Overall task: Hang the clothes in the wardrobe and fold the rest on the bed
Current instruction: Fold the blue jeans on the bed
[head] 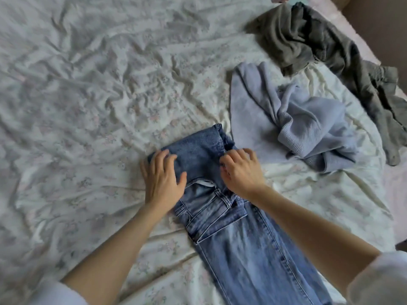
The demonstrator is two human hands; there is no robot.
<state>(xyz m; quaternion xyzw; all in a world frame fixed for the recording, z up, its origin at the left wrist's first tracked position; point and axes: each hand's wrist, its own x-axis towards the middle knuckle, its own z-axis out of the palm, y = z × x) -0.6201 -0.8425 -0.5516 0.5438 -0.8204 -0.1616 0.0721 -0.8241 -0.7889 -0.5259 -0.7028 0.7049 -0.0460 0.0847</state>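
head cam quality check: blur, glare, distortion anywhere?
Head view: soft, even light, no glare, only faint shadows in the bedsheet wrinkles. Slight motion blur overall; jeans seams readable, left hand and right hand a bit soft. Wide-angle stretch at the edges smears the grey garment and the sleeves.

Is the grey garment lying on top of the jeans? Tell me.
No, the grey garment lies crumpled at the bed's far right, apart from the jeans, which both hands are folding.

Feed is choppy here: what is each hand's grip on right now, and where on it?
Both are on the jeans. The left hand presses flat on the folded-over dark section; the right hand pinches that fold's right edge with curled fingers.
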